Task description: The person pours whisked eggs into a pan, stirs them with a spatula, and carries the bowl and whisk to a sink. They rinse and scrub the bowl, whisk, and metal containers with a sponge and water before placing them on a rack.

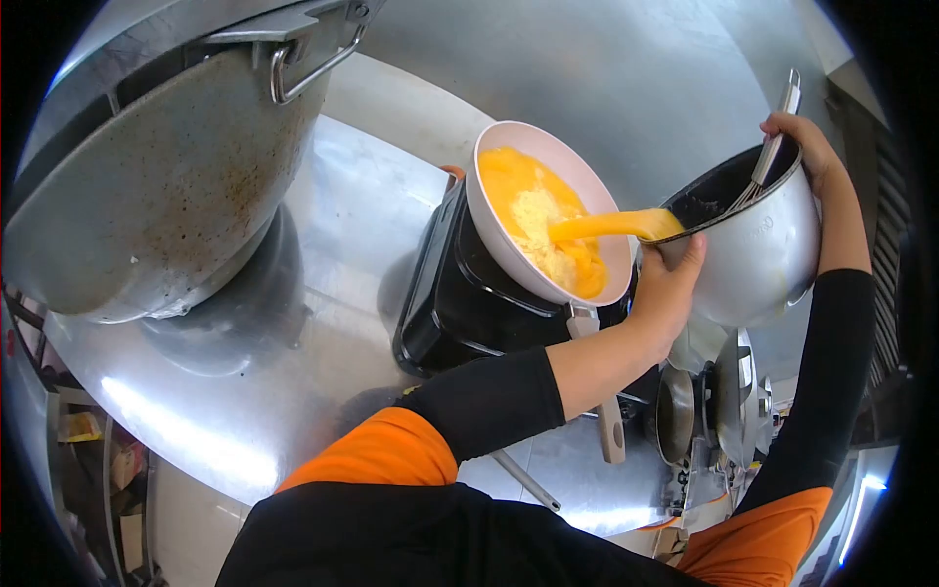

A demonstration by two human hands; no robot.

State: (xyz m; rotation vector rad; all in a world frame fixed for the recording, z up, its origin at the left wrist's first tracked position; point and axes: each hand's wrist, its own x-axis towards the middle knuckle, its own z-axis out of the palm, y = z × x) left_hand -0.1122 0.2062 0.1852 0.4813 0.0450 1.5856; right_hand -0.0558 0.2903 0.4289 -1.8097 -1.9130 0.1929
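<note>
Held over a white frying pan (486, 217), a round steel bowl (768, 259) is tipped to pour yellow beaten egg (606, 227), left hand (670, 286) cupping its side, right hand (808, 149) fingers clamped on its rim.

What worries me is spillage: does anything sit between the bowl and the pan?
Nothing visible does. The egg stream runs straight from the bowl into the pan; the whisk lies back inside the bowl, clear of the pour.
</note>
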